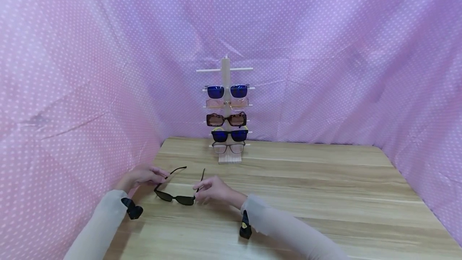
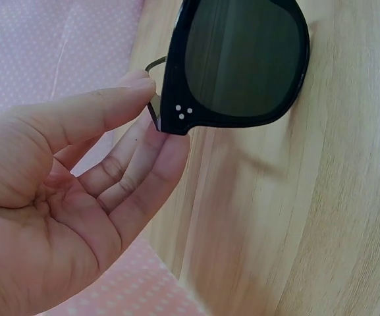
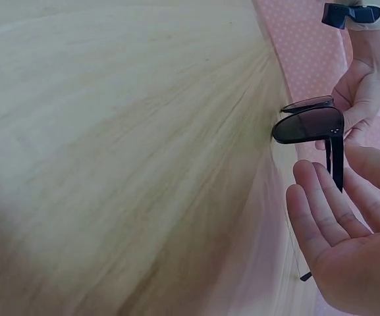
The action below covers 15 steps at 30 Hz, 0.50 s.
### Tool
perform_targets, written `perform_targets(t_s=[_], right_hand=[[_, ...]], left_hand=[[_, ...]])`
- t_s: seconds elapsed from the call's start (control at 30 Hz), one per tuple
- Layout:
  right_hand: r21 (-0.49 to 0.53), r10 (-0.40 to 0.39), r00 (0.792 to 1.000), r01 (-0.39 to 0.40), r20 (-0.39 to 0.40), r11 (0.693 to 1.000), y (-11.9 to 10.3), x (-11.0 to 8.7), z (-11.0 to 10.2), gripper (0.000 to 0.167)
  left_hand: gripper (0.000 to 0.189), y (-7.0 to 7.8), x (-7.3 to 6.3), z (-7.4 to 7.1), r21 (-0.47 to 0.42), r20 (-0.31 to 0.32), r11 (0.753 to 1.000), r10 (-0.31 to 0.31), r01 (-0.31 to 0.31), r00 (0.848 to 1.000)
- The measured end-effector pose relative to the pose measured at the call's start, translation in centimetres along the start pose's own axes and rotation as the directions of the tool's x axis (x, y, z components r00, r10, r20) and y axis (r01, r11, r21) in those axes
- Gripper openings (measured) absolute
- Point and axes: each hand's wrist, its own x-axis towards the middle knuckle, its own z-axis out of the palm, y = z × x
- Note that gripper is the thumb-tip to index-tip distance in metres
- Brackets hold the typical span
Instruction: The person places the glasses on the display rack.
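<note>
A pair of black sunglasses [image 1: 185, 200] with dark green lenses is held low over the left part of the table, its temples unfolded and pointing away. My left hand [image 1: 147, 174] pinches one temple near the hinge. Three small silver dots mark the frame's corner beside those fingers in the left wrist view, close to the dark lens [image 2: 245, 62]. On the other side, my right hand [image 1: 217, 189] grips the opposite temple between thumb and fingers. Part of that temple is hidden behind the fingers [image 3: 321, 207] in the right wrist view.
Behind the hands stands a wooden eyewear rack [image 1: 225, 71] with several glasses on its pegs, including tortoiseshell sunglasses [image 1: 226, 120] and grey-framed glasses [image 1: 228, 148]. Its top peg [image 1: 242, 69] is bare. Pink dotted cloth [image 1: 306, 51] encloses the wooden table [image 1: 317, 187].
</note>
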Motion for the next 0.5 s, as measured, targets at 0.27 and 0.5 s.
perform_targets(t_s=[0.27,0.5], right_hand=[[0.021,0.017,0.999,-0.016,-0.032,1.000,-0.3,-0.2,-1.2,0.029],[0.032,0.019,0.998,-0.017,-0.054,0.999,0.0,-0.1,-2.1,0.032]], left_hand=[[0.044,-0.2,0.9,0.1,-0.060,0.059,0.998,0.033,-0.030,0.998],[0.047,-0.5,1.5,0.5,-0.073,0.084,0.994,0.090,-0.083,0.992]])
